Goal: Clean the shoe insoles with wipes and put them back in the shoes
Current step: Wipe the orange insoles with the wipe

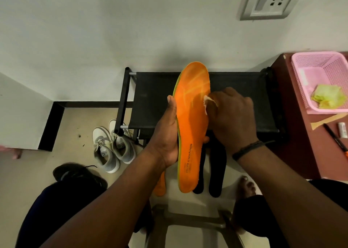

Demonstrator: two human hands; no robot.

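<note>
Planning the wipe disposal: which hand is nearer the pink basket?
Right. The right hand wipes the orange insole on the side toward the pink basket; the left hand grips the insole's far edge.

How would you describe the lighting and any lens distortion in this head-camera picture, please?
Head view: dim, soft light; a pale sheen streaks the orange insole near the wipe; wide-angle bending tilts the wall socket and the pink basket; the corners darken.

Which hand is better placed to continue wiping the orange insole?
Right hand: it already pinches the wipe against the orange insole. The left hand is occupied holding the insole.
</note>
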